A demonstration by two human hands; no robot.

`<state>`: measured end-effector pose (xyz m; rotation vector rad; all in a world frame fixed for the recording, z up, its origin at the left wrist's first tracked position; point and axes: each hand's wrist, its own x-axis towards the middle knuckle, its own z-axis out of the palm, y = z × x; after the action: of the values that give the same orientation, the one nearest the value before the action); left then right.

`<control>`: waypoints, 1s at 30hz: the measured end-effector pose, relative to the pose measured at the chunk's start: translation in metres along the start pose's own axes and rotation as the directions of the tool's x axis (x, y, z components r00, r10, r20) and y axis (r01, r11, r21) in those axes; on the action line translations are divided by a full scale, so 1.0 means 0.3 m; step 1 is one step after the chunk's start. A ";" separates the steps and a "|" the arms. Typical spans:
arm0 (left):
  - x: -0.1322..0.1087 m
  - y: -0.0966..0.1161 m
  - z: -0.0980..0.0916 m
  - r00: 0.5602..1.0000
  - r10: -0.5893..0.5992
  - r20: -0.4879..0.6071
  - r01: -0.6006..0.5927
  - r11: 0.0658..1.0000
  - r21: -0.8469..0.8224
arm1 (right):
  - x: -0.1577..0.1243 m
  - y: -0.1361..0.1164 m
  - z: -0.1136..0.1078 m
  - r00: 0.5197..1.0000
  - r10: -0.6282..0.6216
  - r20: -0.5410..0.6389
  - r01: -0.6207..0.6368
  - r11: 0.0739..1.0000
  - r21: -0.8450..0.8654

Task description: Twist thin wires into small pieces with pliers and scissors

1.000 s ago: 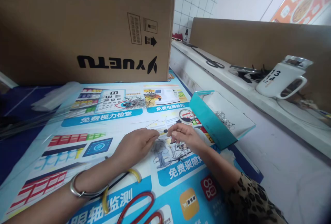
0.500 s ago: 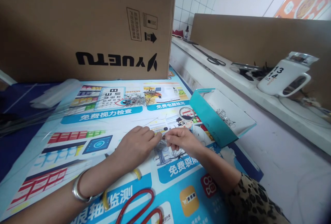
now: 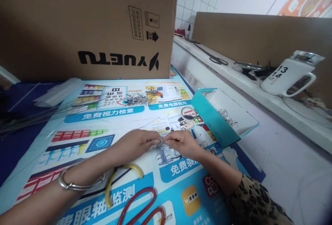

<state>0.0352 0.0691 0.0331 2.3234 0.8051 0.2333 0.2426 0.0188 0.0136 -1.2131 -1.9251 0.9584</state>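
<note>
My left hand (image 3: pixel 137 144) and my right hand (image 3: pixel 183 144) meet fingertip to fingertip above the printed table cover (image 3: pixel 145 123). Both are pinched on a thin piece of wire (image 3: pixel 162 140), mostly hidden by the fingers. Thin bent wire pieces (image 3: pixel 176 154) lie beside and below my right hand. A yellow-handled tool (image 3: pixel 109 187) rests under my left forearm, its head hidden. Nearer to me are the red looped handles (image 3: pixel 140 202) of another tool, cut off by the lower frame edge. An open teal box (image 3: pixel 215 121) holding tangled wire pieces (image 3: pixel 227 117) stands right of my right hand.
Another tangle of wire pieces (image 3: pixel 140 98) lies toward the back. Behind it stands a big cardboard box (image 3: pixel 103 17). A white ledge (image 3: pixel 243 79) on the right carries a white mug (image 3: pixel 287 76) and black scissors (image 3: pixel 218 60). Clear plastic (image 3: pixel 58 91) lies at left.
My left hand has turned and its wrist has dropped lower left, baring more of the yellow handles. The fingertips of both hands stay close together on the wire.
</note>
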 end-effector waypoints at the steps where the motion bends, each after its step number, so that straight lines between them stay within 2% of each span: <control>1: -0.001 -0.005 -0.003 0.999 -0.018 0.040 0.023 0.991 -0.128 | 0.000 -0.003 -0.003 1.000 -0.001 -0.001 0.001 1.000 -0.018; 3: -0.004 -0.022 0.000 0.993 -0.052 0.102 0.086 0.927 -0.365 | -0.001 -0.006 -0.008 1.000 0.022 -0.001 -0.022 0.999 -0.023; 5: -0.009 -0.042 0.012 0.985 -0.097 0.145 0.160 0.831 -0.533 | -0.001 -0.003 -0.014 0.998 0.059 0.003 -0.059 0.998 0.002; 7: -0.014 -0.059 0.024 0.976 -0.136 0.173 0.214 0.769 -0.603 | 0.000 0.003 -0.017 0.996 0.086 0.023 -0.087 0.996 0.027; 8: -0.016 -0.064 0.029 0.974 -0.144 0.173 0.220 0.766 -0.604 | 0.002 0.007 -0.018 0.995 0.089 0.037 -0.091 0.995 0.031; 11: -0.017 -0.061 0.033 0.984 -0.117 0.136 0.172 0.830 -0.530 | 0.006 0.013 -0.014 0.998 0.019 0.067 -0.018 1.000 -0.020; 14: -0.015 -0.040 0.033 0.992 -0.081 0.093 0.113 0.895 -0.431 | 0.004 0.004 -0.001 0.998 -0.038 0.040 0.042 0.993 -0.109; 17: -0.012 -0.021 0.037 0.993 -0.093 0.079 0.115 0.923 -0.367 | -0.006 -0.015 0.018 1.000 -0.022 -0.001 0.022 0.979 -0.203; 20: -0.012 -0.012 0.041 0.991 -0.106 0.079 0.125 0.941 -0.314 | -0.013 -0.025 0.032 0.996 -0.092 0.001 0.087 0.932 -0.351; 23: -0.015 -0.008 0.040 0.996 -0.070 0.049 0.078 0.979 -0.187 | -0.011 -0.018 0.038 0.973 -0.212 0.094 0.231 0.842 -0.487; 26: -0.018 -0.009 0.038 1.000 -0.024 -0.009 0.024 1.000 0.013 | -0.006 -0.006 0.041 0.938 -0.268 0.221 0.346 0.770 -0.536; 28: -0.019 -0.014 0.037 1.000 -0.008 -0.021 0.010 0.996 0.089 | -0.005 0.001 0.044 0.943 -0.243 0.226 0.328 0.781 -0.531; 30: -0.019 -0.020 0.037 1.000 0.000 -0.006 0.000 0.995 0.097 | -0.007 0.004 0.046 0.970 -0.176 0.170 0.239 0.830 -0.503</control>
<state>0.0316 0.0635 0.0210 2.4142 0.8360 0.2052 0.2323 0.0141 0.0051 -1.2124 -2.4537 0.4005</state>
